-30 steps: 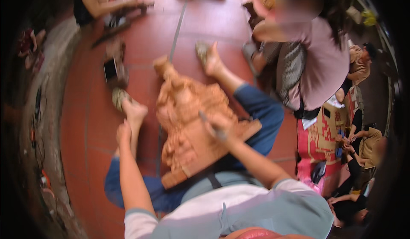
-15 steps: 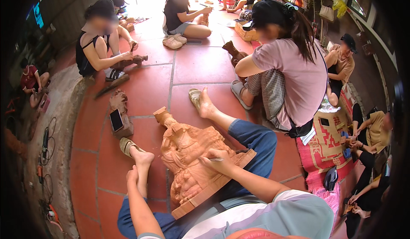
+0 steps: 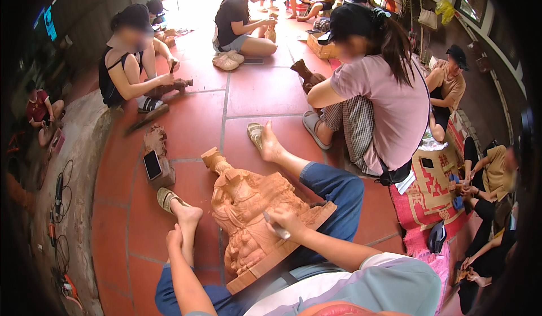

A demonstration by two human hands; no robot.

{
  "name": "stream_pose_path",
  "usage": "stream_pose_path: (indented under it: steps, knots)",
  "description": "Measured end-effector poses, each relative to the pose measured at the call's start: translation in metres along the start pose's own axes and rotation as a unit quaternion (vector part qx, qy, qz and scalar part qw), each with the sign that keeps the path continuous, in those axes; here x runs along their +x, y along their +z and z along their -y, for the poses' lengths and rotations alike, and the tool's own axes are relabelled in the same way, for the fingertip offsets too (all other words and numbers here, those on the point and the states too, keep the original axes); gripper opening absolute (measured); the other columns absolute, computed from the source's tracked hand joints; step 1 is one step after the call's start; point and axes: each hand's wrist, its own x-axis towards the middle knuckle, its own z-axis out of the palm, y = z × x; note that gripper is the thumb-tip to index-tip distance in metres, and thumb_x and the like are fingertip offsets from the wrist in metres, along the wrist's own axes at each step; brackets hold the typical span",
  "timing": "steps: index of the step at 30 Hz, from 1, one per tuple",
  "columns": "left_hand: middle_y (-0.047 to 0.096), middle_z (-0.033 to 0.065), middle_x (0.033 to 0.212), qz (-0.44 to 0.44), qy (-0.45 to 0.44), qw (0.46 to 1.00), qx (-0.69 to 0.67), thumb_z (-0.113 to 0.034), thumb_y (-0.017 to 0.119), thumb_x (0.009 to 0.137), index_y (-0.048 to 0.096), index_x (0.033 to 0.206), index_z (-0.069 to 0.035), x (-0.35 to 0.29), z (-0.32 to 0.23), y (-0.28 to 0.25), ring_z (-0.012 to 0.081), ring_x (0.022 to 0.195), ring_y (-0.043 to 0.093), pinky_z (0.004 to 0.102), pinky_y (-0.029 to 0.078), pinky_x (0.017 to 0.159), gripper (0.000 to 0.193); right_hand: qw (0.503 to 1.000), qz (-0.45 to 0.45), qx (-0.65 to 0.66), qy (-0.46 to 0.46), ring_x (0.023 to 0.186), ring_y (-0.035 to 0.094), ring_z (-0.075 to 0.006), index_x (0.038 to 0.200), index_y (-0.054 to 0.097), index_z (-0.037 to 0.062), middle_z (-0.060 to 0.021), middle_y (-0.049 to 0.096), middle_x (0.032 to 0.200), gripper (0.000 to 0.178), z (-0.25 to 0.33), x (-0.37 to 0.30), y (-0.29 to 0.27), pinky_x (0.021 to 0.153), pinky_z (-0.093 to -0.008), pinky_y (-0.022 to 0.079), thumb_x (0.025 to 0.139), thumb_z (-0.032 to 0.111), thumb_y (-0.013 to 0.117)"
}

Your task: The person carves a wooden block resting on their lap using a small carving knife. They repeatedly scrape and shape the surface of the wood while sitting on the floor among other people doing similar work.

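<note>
A carved reddish-brown wooden figure (image 3: 243,203) lies tilted across my lap, its flat base edge toward me and its narrow top pointing away to the left. My right hand (image 3: 287,221) is closed over the carving's lower right part. It pinches a small grey-white folded sheet (image 3: 278,229), which looks like sandpaper, against the wood. My left hand (image 3: 174,237) sits beside my left ankle, apart from the carving. Its fingers are curled, and anything inside them is hidden.
A phone (image 3: 152,164) rests on a wooden block (image 3: 164,176) left of the carving. Seated people work on dark carvings (image 3: 306,76) ahead. Corded power tools (image 3: 58,189) lie along the left ledge. A red-and-tan mat (image 3: 432,194) spreads at right, with a dark pouch (image 3: 437,237).
My right hand has turned slightly on the carving, and more of the pale folded sheet shows. My left hand stays beside the ankle. The whole view has shifted a little.
</note>
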Motion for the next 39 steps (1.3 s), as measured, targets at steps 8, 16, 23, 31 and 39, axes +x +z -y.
stream_pose_path:
  steps: [8, 16, 23, 31, 39]
  knots:
    - [0.054, 0.0289, 0.114, -0.007, -0.010, 1.000, 0.005, -0.050, 0.027, 0.089, 0.059, 0.107, 0.009, -0.008, -0.003, -0.006, 0.0389, 0.113, 0.049, 0.0445, 0.036, 0.097, 0.069, 0.996, -0.016, 0.069, 0.058, 0.065, 0.056, -0.0294, 0.070, 0.053, 0.0056, -0.0121, 0.054, 0.070, 0.013, -0.002, 0.020, -0.004, 0.057, -0.0357, 0.044, 0.074, 0.010, 0.065]
    - [0.055, 0.0272, 0.114, -0.011, -0.017, 1.000, -0.011, -0.051, 0.027, 0.089, 0.060, 0.106, 0.007, -0.005, -0.002, -0.003, 0.0395, 0.112, 0.049, 0.0450, 0.036, 0.097, 0.069, 0.994, -0.022, 0.073, 0.076, 0.065, 0.056, -0.0284, 0.067, 0.054, 0.0072, -0.0097, 0.055, 0.068, 0.013, -0.002, 0.030, -0.012, 0.056, -0.0360, 0.044, 0.070, 0.009, 0.067]
    - [0.055, 0.0275, 0.112, -0.021, 0.002, 1.000, 0.006, -0.054, 0.028, 0.088, 0.061, 0.105, 0.005, 0.002, 0.000, 0.002, 0.0399, 0.110, 0.051, 0.0460, 0.038, 0.095, 0.069, 0.997, -0.013, 0.040, 0.062, 0.060, 0.055, -0.0253, 0.066, 0.054, 0.0042, -0.0113, 0.054, 0.066, 0.014, -0.001, 0.020, -0.013, 0.054, -0.0349, 0.043, 0.071, 0.008, 0.067]
    - [0.054, 0.0272, 0.115, -0.010, 0.003, 1.000, 0.000, -0.053, 0.028, 0.088, 0.060, 0.108, 0.003, 0.009, 0.008, 0.009, 0.0403, 0.113, 0.048, 0.0458, 0.036, 0.097, 0.068, 0.998, 0.026, 0.039, 0.046, 0.055, 0.054, -0.0220, 0.069, 0.056, 0.0036, -0.0096, 0.053, 0.064, 0.011, -0.004, 0.007, -0.002, 0.052, -0.0318, 0.043, 0.070, 0.006, 0.067]
    - [0.051, 0.0280, 0.120, 0.015, -0.023, 0.999, -0.019, -0.052, 0.030, 0.088, 0.057, 0.111, 0.007, 0.019, 0.004, 0.008, 0.0380, 0.117, 0.047, 0.0433, 0.034, 0.099, 0.069, 0.999, -0.002, 0.021, 0.045, 0.063, 0.055, -0.0216, 0.069, 0.056, 0.0035, -0.0093, 0.056, 0.069, 0.011, -0.009, 0.009, 0.008, 0.056, -0.0307, 0.043, 0.070, 0.005, 0.067]
